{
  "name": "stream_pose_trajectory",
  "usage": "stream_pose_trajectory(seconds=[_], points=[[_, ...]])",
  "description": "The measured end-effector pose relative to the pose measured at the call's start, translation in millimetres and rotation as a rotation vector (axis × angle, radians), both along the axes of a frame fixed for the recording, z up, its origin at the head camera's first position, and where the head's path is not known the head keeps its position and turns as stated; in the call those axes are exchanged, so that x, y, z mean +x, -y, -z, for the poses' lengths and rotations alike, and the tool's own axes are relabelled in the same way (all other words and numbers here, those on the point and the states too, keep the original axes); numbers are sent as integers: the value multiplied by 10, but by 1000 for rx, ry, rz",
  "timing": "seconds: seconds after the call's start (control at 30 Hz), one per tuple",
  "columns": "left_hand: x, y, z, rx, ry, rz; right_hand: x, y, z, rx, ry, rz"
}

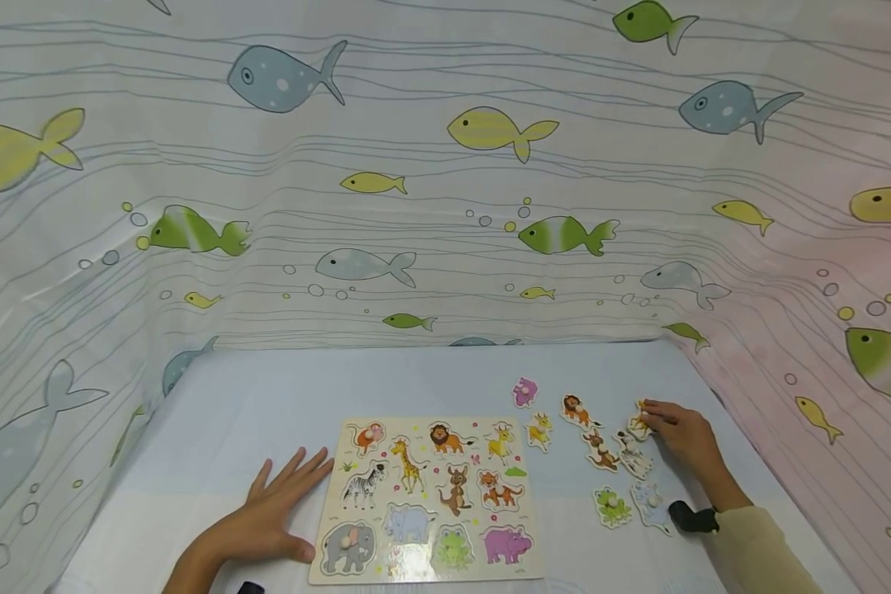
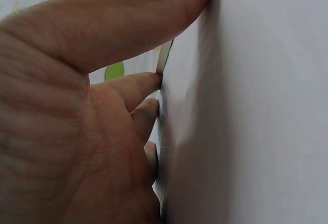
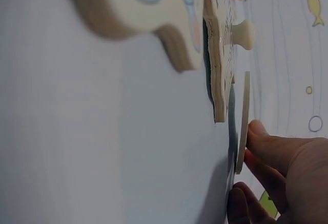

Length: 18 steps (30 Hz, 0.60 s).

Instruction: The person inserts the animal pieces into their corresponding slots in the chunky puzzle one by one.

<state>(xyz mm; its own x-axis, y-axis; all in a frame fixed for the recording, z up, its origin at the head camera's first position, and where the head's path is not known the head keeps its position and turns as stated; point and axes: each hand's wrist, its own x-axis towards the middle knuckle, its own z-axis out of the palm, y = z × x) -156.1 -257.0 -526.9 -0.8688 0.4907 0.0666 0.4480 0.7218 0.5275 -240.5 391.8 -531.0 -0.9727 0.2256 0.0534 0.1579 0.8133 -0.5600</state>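
At the right of the head view, my right hand (image 1: 686,441) pinches a yellow giraffe puzzle piece (image 1: 638,422) between thumb and fingers, partly covering it. The right wrist view shows that piece (image 3: 243,126) edge-on, tilted close over the table. A zebra piece (image 1: 634,455) lies just beside it. My left hand (image 1: 263,516) rests on the table with its fingers spread, fingertips and thumb right at the left edge of the wooden puzzle board (image 1: 431,573). Monkey (image 1: 369,437), tiger (image 1: 499,491) and elephant (image 1: 349,546) pieces sit in the board.
Loose pieces lie right of the board: a hippo (image 1: 524,392), a yellow horned animal (image 1: 539,431), a lion (image 1: 577,411), a kangaroo (image 1: 601,451), a frog (image 1: 612,506) and a pale blue animal (image 1: 651,505). A fish-patterned curtain (image 1: 416,214) surrounds the table (image 1: 267,388).
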Motion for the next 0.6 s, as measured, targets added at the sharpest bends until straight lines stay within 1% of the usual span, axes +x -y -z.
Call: stream_pose_trajectory(seconds=[0.13,0.3,0.47,0.6], points=[[4,-2,13,-1,-19,13,-2,-14,-23,-3,-2,-1],[-3,1,17,1,-32,18,-21,6,-82,4,-2,-46],[-8,-7,5,-9,-12,-7,-11,11,-167,37,-2,-65],[-10,-2,-12,-4,14,-17,23,46,-283,-4,-7,-83]])
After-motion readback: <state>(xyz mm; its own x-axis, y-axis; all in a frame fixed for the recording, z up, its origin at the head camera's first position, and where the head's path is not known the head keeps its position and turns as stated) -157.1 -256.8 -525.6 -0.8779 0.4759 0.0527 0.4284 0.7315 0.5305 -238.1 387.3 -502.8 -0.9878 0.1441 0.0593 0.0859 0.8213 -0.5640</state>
